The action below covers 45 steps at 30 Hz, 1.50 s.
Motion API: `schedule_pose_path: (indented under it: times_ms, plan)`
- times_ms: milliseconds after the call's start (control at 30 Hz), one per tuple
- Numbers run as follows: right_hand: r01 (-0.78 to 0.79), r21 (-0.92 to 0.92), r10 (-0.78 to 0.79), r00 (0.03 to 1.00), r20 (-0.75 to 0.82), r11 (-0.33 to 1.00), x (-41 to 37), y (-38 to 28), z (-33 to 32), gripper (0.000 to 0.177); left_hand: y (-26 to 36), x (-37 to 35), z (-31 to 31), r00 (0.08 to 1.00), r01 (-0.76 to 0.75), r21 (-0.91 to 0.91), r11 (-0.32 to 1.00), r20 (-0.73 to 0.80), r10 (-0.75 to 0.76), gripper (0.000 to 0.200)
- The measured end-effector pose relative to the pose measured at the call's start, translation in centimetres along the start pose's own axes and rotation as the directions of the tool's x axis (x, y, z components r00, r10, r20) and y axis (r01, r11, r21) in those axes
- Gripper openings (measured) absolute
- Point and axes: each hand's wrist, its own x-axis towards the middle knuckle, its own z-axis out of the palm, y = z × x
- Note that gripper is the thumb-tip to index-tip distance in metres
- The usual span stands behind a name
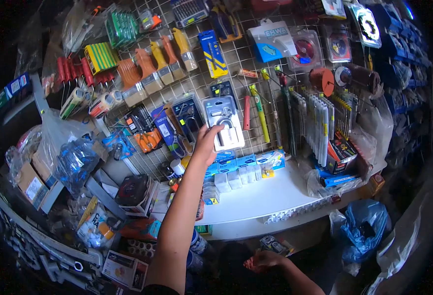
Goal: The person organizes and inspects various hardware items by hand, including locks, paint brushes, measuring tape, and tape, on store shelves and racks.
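My left hand is stretched up to the wire display grid, its thumb and fingers closed on the lower left edge of a padlock pack. The pack is a clear blister with a padlock and keys on a light card. Just left of it hangs a darker blister pack that also shows a shackle. Low in front of my body, my right hand is in shadow with its fingers curled around something small and reddish; I cannot tell what it is. Close behind that hand lies another blister pack.
Several paint brushes hang on the wire grid, with orange-handled pliers below. A white shelf carries small clear and blue boxes. A blue plastic bag lies at right, and blue bins stack beyond.
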Motion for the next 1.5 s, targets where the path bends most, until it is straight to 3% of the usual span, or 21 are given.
schedule_pose_path:
  times_ms: [33,133,200,433,567,633,733,767,800,867,933,1000,1067,1100,1167,1233,1267,1333,1367,1467,1500]
  plan:
    - [-0.066,0.037,0.063,0.996,0.065,0.997,-0.4,-1.1,-0.1,0.035,0.3,-0.3,-0.1,1.000,-0.008,0.000,1.000,0.015,0.008,0.034]
    - [0.016,-0.143,-0.043,0.981,-0.187,0.990,-1.9,-3.6,0.2,0.030,0.4,-1.9,-0.1,0.999,-0.044,-0.069,0.997,0.025,0.046,0.032]
    - [0.171,0.109,-0.127,0.935,-0.331,0.979,-3.8,-5.5,0.2,0.037,0.8,-3.5,0.2,1.000,-0.017,-0.219,0.976,0.000,0.017,0.030]
    - [0.481,0.287,-0.119,0.651,-0.749,0.828,-5.4,-6.9,-1.8,0.036,0.6,-2.8,1.6,0.998,0.026,-0.332,0.943,0.057,-0.007,0.033]
    - [0.315,0.275,-0.028,0.701,-0.712,0.908,-6.1,-5.3,-2.8,0.031,0.4,-3.1,2.5,0.986,-0.116,-0.283,0.952,0.080,0.143,0.034]
    - [0.267,0.263,0.017,0.670,-0.742,0.927,-6.2,-7.0,-2.3,0.029,-0.7,-5.1,1.8,0.992,-0.043,-0.347,0.937,0.098,0.082,0.036]
    - [0.363,-0.016,-0.202,0.479,-0.854,0.932,-8.0,-12.8,-1.9,0.028,-4.7,-11.3,0.8,0.987,0.132,-0.442,0.887,-0.025,-0.159,0.047]
    - [0.437,-0.136,-0.324,0.390,-0.862,0.889,-8.5,-14.5,-2.1,0.032,-7.3,-13.7,-0.3,0.977,0.213,-0.486,0.848,0.085,-0.197,0.048]
    - [0.532,0.064,-0.202,0.426,-0.882,0.844,-9.7,-17.5,-1.4,0.035,-6.7,-17.1,0.7,0.946,0.315,-0.544,0.778,0.242,-0.214,0.057]
    - [0.578,-0.074,-0.283,0.281,-0.917,0.812,-11.0,-21.1,-0.4,0.039,-10.4,-22.1,0.3,0.912,0.409,-0.642,0.649,0.319,-0.259,0.062]
    - [0.412,-0.343,-0.465,0.244,-0.851,0.844,-12.3,-24.0,0.7,0.043,-14.1,-26.5,0.1,0.872,0.489,-0.732,0.474,0.388,-0.300,0.058]
    - [0.254,-0.537,-0.594,0.329,-0.734,0.804,-12.6,-24.5,1.0,0.053,-19.9,-31.2,-1.4,0.861,0.479,-0.746,0.462,0.296,-0.415,0.052]
    - [0.168,-0.539,-0.545,0.486,-0.684,0.826,-12.4,-27.6,2.5,0.054,-20.5,-34.1,-0.2,0.865,0.463,-0.863,0.202,0.390,-0.316,0.049]
    - [0.092,-0.606,-0.547,0.553,-0.629,0.790,-11.5,-26.9,2.8,0.054,-20.4,-34.9,0.8,0.870,0.443,-0.865,0.236,0.351,-0.346,0.059]
    - [0.026,-0.691,-0.550,0.627,-0.552,0.723,-10.4,-25.6,3.6,0.052,-20.4,-34.8,1.2,0.910,0.401,-0.890,0.219,0.360,-0.203,0.064]
    - [0.089,-0.717,-0.588,0.645,-0.488,0.692,-10.1,-24.2,4.9,0.051,-17.9,-33.8,1.3,0.907,0.334,-0.839,0.429,0.162,-0.389,0.070]
    - [0.108,-0.735,-0.573,0.705,-0.418,0.670,-10.4,-23.4,5.8,0.050,-16.2,-32.8,1.6,0.911,0.326,-0.714,0.620,0.061,-0.408,0.080]
    - [0.250,-0.722,-0.574,0.782,-0.243,0.645,-9.3,-23.4,7.8,0.049,-15.3,-32.5,1.2,0.879,0.312,-0.715,0.625,-0.033,-0.477,0.090]
    - [0.181,-0.926,-0.814,0.551,-0.182,0.330,-8.7,-24.1,8.9,0.048,-15.9,-32.6,1.2,0.872,0.324,-0.702,0.634,-0.038,-0.488,0.098]
    - [0.259,-0.774,-0.656,0.711,-0.253,0.579,-9.2,-23.1,8.0,0.047,-15.8,-33.3,1.9,0.905,0.376,-0.711,0.594,0.143,-0.401,0.100]
    - [0.159,-0.758,-0.618,0.693,-0.371,0.633,-9.5,-24.6,7.6,0.046,-16.2,-34.4,2.8,0.896,0.378,-0.763,0.525,0.159,-0.414,0.096]
